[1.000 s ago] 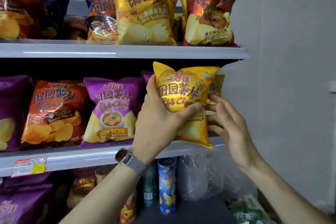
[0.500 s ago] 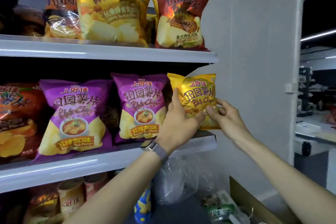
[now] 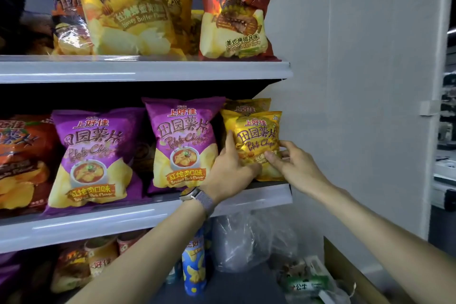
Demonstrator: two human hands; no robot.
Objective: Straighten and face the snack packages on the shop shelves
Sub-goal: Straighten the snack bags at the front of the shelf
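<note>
A small yellow chip bag (image 3: 256, 136) stands upright at the right end of the middle shelf (image 3: 148, 215), label facing out. My left hand (image 3: 232, 168) grips its left edge and lower front, thumb across the bag. My right hand (image 3: 293, 165) pinches its lower right corner. Another yellow bag (image 3: 249, 105) peeks out behind it. Two purple chip bags (image 3: 182, 140) (image 3: 91, 158) stand to the left, facing forward.
The top shelf (image 3: 148, 69) carries a large yellow bag (image 3: 125, 7), a red bag (image 3: 234, 12) and darker bags at the left. An orange bag (image 3: 22, 160) is at far left. Below are chip cans (image 3: 193, 271), a clear plastic bag (image 3: 246, 239) and a cardboard box (image 3: 350, 271). A white wall (image 3: 357, 106) adjoins the shelf's right end.
Both hands have carried the yellow bag back and down onto the right end of the middle shelf, setting it upright in front of another yellow bag. The view has shifted right.
</note>
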